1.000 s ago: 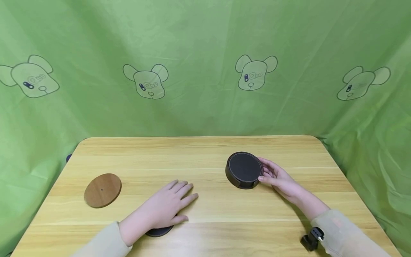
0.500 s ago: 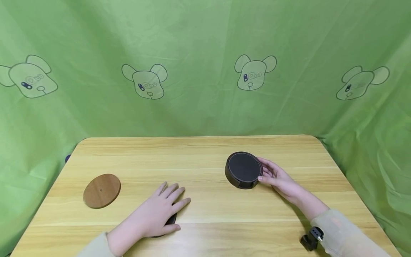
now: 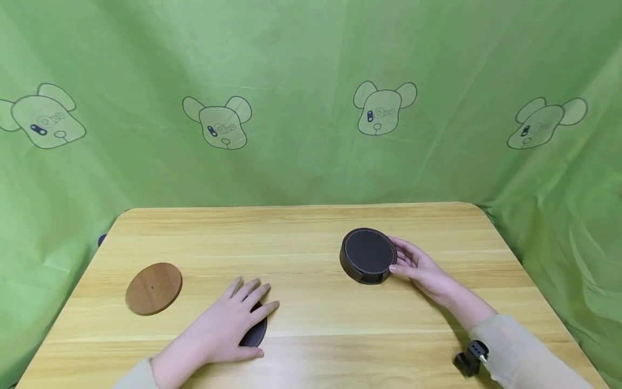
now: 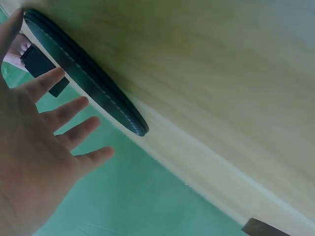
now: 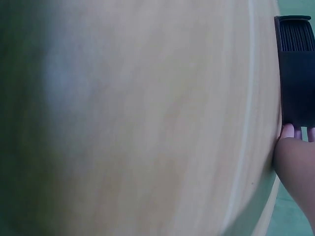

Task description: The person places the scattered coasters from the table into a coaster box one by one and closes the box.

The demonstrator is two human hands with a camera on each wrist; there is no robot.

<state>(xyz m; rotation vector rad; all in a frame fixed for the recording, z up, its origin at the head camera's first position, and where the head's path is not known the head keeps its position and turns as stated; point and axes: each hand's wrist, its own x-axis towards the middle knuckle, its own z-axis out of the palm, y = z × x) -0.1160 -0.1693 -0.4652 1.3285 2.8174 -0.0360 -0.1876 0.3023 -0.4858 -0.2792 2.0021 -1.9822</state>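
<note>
Over a round black coaster (image 3: 256, 330) on the table's near left half, my left hand (image 3: 218, 328) hovers or lightly touches, palm down with spread fingers. In the left wrist view, stitching runs along the edge of the coaster (image 4: 93, 81), beside the fingertips; contact is hard to judge. My right hand (image 3: 420, 273) holds the right side of a round black coaster holder (image 3: 369, 252), thumb in front and fingers behind. Through the slot of the holder (image 5: 298, 88), the right wrist view shows a stack of thin black layers.
A round brown wooden disc (image 3: 154, 289) with a small centre dot lies on the left of the wooden table (image 3: 311, 373). Green curtains (image 3: 301, 173) stand behind and at the sides. A small black device (image 3: 470, 359) sits at the right cuff.
My left hand has shifted left and slightly towards me, its fingers spreading over the coaster, whose right side now shows more. The right hand and the coaster holder have stayed in place.
</note>
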